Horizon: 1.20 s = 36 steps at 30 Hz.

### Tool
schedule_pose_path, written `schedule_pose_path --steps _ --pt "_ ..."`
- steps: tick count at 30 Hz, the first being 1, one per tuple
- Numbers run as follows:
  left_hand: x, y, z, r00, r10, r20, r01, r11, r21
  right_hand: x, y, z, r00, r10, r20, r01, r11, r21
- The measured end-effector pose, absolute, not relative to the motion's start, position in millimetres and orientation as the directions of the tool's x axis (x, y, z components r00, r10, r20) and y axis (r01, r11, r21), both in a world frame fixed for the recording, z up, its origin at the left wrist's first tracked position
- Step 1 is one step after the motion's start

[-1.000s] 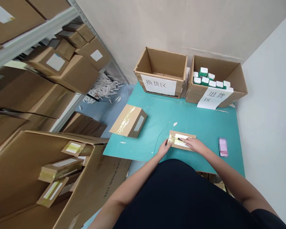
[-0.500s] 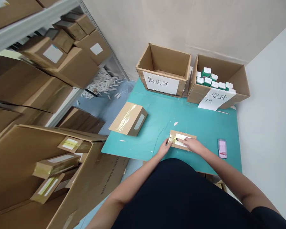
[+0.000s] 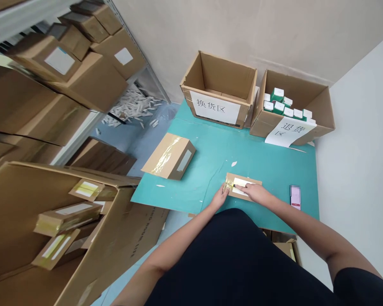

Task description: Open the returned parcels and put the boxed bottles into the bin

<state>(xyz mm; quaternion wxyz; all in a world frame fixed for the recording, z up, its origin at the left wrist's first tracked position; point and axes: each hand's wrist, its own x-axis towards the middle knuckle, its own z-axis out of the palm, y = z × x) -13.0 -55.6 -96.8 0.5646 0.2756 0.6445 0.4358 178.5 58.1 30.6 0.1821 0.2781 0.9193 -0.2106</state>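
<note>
A small flat cardboard box with a white label and shiny tape lies on the teal tabletop close to my body. My left hand grips its left end, with the thumb at the taped edge. Over the label, my right hand is closed on what looks like a box cutter. Only the cutter's dark front end shows past the outstretched index finger, pointing at the taped left end; the rest is hidden in the hand.
A taped carton stands left on the teal table. Behind are an open carton and another holding green-white boxes. A phone lies right. A large carton of parcels and loaded shelving stand left.
The view has shifted slightly, so the shelving sits further left. Both hands stay at the small box; the thin blade line seen before across its left end no longer shows clearly.
</note>
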Motion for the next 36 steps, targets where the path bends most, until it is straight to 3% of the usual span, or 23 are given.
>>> schedule_pose_path --steps 8,14,31,36 --pt "-13.2 -57.1 -108.2 -0.199 0.842 -0.502 -0.18 0.472 0.863 177.3 60.6 34.3 -0.764 0.437 -0.474 0.606 0.738 -0.296" --pt "-12.4 -57.8 -110.4 -0.201 0.859 -0.471 -0.073 0.466 0.882 176.3 60.0 43.7 -0.721 0.387 -0.574 0.57 0.803 -0.174" --pt "-10.4 -59.1 -108.1 -0.243 0.843 -0.48 0.006 0.496 0.868 228.7 67.0 45.3 -0.691 0.426 -0.584 0.599 0.79 -0.133" --pt "-11.9 -58.9 -108.3 -0.23 0.859 -0.458 0.023 0.475 0.88 264.3 63.8 55.4 -0.653 0.457 -0.604 0.616 0.785 -0.071"
